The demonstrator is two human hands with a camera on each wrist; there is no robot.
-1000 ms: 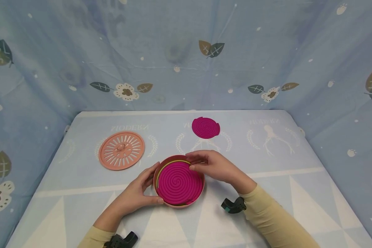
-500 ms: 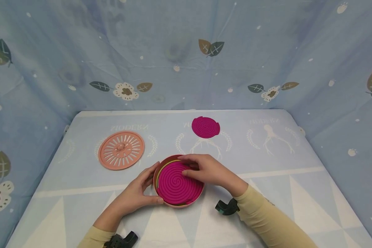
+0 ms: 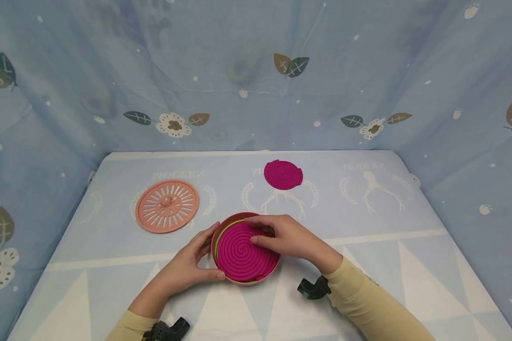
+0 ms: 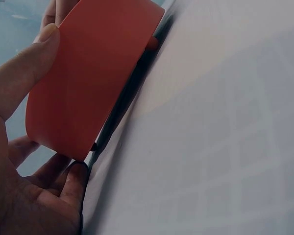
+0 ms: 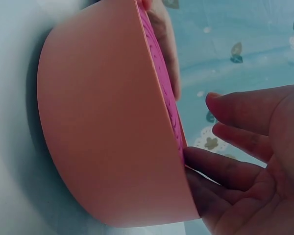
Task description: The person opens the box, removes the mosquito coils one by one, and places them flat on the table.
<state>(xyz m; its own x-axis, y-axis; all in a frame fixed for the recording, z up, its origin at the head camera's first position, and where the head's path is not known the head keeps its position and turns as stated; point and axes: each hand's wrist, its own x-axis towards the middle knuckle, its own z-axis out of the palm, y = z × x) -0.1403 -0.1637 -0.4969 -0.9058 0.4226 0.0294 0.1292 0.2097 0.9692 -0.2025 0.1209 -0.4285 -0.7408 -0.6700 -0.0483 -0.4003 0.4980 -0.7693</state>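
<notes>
A round salmon-pink box [image 3: 234, 218] stands near the middle of the table, with a magenta mosquito coil [image 3: 241, 258] lying flat inside it. A thin yellow-green edge shows between coil and wall. My left hand [image 3: 192, 265] grips the box's left side, thumb at the near rim and fingers round the far side; the left wrist view shows the thumb against its outer wall. My right hand [image 3: 281, 234] is over the coil's far right part, thumb and fingers spread apart. In the right wrist view, some fingers [image 5: 220, 169] reach right at the rim.
A round slotted salmon-pink lid [image 3: 168, 206] with a centre knob lies left of the box. Another magenta coil [image 3: 283, 174] lies behind, towards the table's far edge. Patterned blue curtains [image 3: 256, 94] rise behind the table and on both sides.
My right hand has moved left and inward from the box's right rim to over the coil, then shifted slightly nearer me. The left hand and the box have stayed in place.
</notes>
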